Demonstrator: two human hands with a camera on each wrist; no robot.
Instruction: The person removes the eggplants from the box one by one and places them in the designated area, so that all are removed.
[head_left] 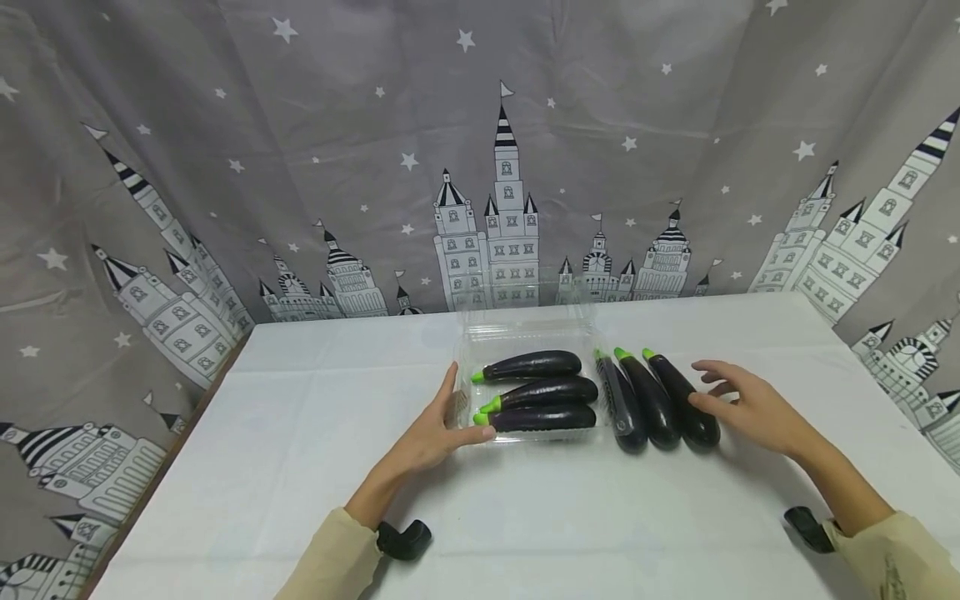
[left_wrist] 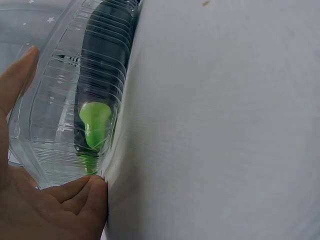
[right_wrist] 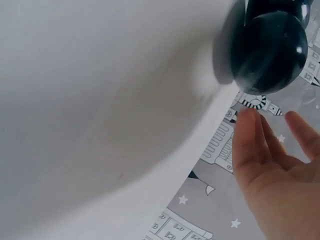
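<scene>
A clear plastic clamshell box (head_left: 528, 329) lies on the table with its lid raised at the back. Inside it three dark eggplants, among them a front eggplant (head_left: 543, 417), lie side by side with green stem ends to the left. My left hand (head_left: 431, 429) grips the box's left side, the thumb at the front rim; the left wrist view shows this left hand (left_wrist: 55, 200) around the box corner. Three more eggplants lie slanted right of the box, stems away from me. My right hand (head_left: 753, 412) hovers beside the outermost eggplant (head_left: 686, 402), fingers loosely bent, holding nothing; a small gap shows in the right wrist view.
A white cloth covers the table (head_left: 330, 400). Behind it hangs a grey curtain (head_left: 337, 167) printed with castles and stars. A black band piece (head_left: 405, 540) sits at the left wrist, and another black piece (head_left: 807, 528) at the right.
</scene>
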